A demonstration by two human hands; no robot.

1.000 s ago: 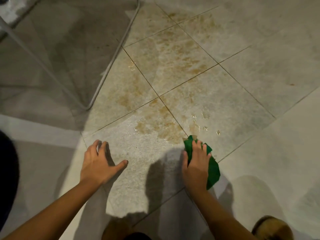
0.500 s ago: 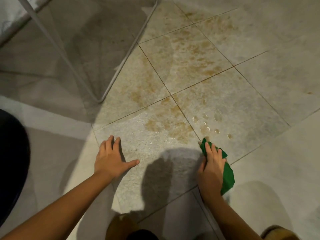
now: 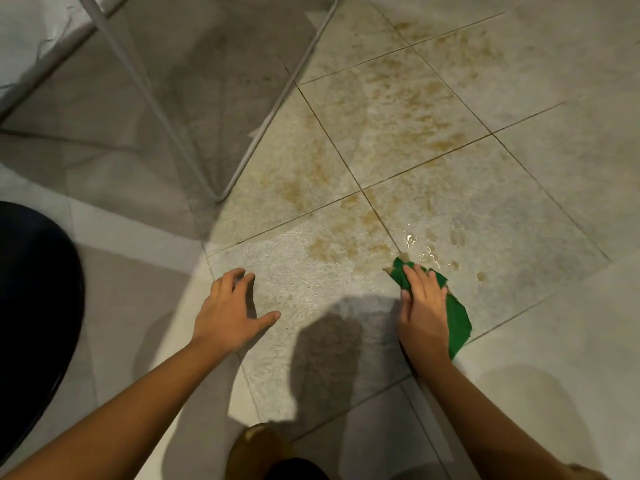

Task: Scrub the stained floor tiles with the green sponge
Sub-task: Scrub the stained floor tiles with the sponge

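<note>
Green sponge [image 3: 457, 317]; pale grey floor tiles [image 3: 450, 202], brown-yellow stains [image 3: 433, 116]; white frame [image 3: 277, 98].

Indoor tiled room, likely domestic: stained floor tiles [image 3: 391, 109], white metal furniture frame [image 3: 263, 128].

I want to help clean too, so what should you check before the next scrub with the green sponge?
1. Sponge under the hand: ok. The right hand presses the green sponge onto the floor.
2. Body support: ok. The left hand rests open on a floor tile.
3. Stains gone: not ok. Brown stains lie just beyond the sponge.
4. Floor wet enough: ok. Wet drops glisten next to the sponge.
5. Room to push: ok. The metal frame stands apart, off to the left.
6. Sponge underside clean: cannot tell, it is hidden.
</note>
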